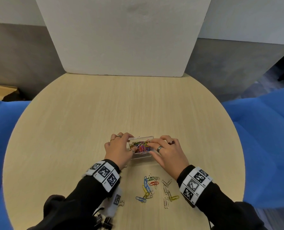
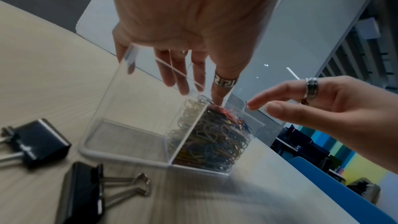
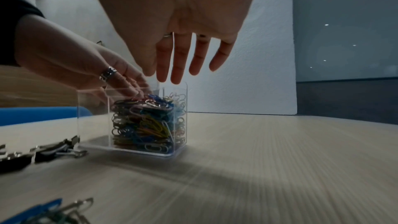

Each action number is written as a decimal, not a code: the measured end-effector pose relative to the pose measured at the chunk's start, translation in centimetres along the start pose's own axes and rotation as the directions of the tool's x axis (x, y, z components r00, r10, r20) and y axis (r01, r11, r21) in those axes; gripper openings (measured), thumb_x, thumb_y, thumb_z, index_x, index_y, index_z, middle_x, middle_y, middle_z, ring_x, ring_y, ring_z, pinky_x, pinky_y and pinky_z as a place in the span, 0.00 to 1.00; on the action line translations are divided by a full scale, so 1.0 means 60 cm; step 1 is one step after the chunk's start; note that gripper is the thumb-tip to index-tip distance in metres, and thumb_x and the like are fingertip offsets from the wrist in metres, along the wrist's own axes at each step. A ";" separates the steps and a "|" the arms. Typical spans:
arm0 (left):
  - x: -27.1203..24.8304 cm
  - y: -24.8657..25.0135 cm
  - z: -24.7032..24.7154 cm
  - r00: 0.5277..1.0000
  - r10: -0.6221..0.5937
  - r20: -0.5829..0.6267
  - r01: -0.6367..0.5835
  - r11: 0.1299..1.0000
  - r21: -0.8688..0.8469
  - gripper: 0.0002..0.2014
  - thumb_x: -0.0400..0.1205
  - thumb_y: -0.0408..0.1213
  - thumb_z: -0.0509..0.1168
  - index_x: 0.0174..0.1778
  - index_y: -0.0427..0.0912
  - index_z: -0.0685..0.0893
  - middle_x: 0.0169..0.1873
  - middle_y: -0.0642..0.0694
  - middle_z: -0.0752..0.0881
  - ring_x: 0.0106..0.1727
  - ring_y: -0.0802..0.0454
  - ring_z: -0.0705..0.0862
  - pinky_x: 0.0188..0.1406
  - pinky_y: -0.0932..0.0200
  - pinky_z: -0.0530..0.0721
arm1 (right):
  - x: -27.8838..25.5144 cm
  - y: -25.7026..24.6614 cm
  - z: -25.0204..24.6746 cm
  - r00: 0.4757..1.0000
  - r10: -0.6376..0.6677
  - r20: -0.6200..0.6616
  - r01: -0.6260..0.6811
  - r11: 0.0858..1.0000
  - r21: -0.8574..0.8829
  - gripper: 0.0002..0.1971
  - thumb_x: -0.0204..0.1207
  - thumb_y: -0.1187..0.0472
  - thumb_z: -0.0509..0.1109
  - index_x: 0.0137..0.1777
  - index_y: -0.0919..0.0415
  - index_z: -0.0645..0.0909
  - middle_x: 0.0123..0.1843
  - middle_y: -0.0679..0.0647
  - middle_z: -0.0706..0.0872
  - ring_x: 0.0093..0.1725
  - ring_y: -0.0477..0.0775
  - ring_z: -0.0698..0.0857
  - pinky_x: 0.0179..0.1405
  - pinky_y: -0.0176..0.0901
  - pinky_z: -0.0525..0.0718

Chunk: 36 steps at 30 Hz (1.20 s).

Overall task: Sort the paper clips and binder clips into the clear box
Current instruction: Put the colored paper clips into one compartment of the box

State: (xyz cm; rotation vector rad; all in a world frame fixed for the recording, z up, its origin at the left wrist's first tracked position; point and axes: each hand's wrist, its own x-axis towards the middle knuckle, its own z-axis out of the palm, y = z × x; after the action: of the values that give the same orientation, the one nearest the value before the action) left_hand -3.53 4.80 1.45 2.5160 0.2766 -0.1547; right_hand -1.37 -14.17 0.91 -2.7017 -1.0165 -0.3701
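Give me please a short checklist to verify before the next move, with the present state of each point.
1. Paper-clip compartment has room: not ok, the pile reaches near the rim.
2. Second compartment free for binder clips: ok, it looks empty.
3. Clear box steady on the table: ok, it stands flat; left hand is at its left side, fingers over the clips.
4. Right hand free to pick: ok, fingers straight above the box, holding nothing.
5. Loose paper clips all sorted: not ok, many lie near the table's front edge.
6. Binder clips sorted: not ok, they lie on the table.
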 end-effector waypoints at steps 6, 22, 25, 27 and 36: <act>-0.039 0.007 -0.010 0.894 0.335 -0.299 -0.352 0.936 -0.002 0.13 0.77 0.45 0.61 0.59 0.54 0.77 0.54 0.52 0.79 0.58 0.54 0.72 0.57 0.57 0.61 | -0.034 0.002 -0.022 0.979 0.107 0.174 -0.146 0.962 0.230 0.11 0.77 0.52 0.61 0.50 0.49 0.84 0.48 0.43 0.85 0.49 0.42 0.74 0.51 0.41 0.75; -0.118 0.006 0.070 0.812 0.170 0.559 -0.235 0.971 0.046 0.36 0.71 0.43 0.74 0.73 0.53 0.63 0.69 0.52 0.66 0.64 0.50 0.77 0.64 0.53 0.80 | -0.130 0.012 -0.024 0.760 0.080 0.646 -0.377 0.862 0.337 0.12 0.73 0.47 0.70 0.55 0.41 0.79 0.60 0.43 0.75 0.60 0.43 0.73 0.63 0.35 0.72; -0.119 0.002 0.067 0.819 0.146 0.555 -0.197 0.980 0.032 0.43 0.66 0.46 0.78 0.75 0.54 0.61 0.70 0.53 0.65 0.66 0.51 0.75 0.67 0.54 0.78 | -0.148 0.024 -0.045 0.692 0.215 0.689 -0.514 0.817 0.261 0.22 0.63 0.42 0.76 0.55 0.41 0.73 0.57 0.39 0.72 0.56 0.38 0.76 0.58 0.33 0.76; -0.122 0.000 0.070 0.813 0.141 0.565 -0.200 0.979 0.045 0.45 0.65 0.46 0.78 0.75 0.53 0.60 0.70 0.52 0.64 0.68 0.51 0.73 0.69 0.54 0.76 | -0.160 0.018 -0.046 0.593 0.248 0.766 -0.565 0.806 0.176 0.31 0.60 0.45 0.80 0.62 0.46 0.71 0.58 0.39 0.70 0.56 0.40 0.75 0.57 0.32 0.75; -0.111 0.045 0.118 0.837 0.203 0.508 -0.231 0.973 -0.009 0.25 0.76 0.28 0.65 0.68 0.45 0.70 0.66 0.46 0.70 0.62 0.47 0.78 0.65 0.54 0.78 | -0.147 -0.039 -0.001 0.642 0.351 0.682 -0.666 0.696 0.269 0.24 0.67 0.62 0.77 0.62 0.54 0.76 0.44 0.36 0.68 0.35 0.32 0.71 0.38 0.16 0.68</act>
State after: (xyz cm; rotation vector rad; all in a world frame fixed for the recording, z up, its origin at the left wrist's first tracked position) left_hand -9.72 -2.52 -1.70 2.4269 -0.2321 -0.7260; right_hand -9.36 -17.88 -1.54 -2.4572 -0.2681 0.7960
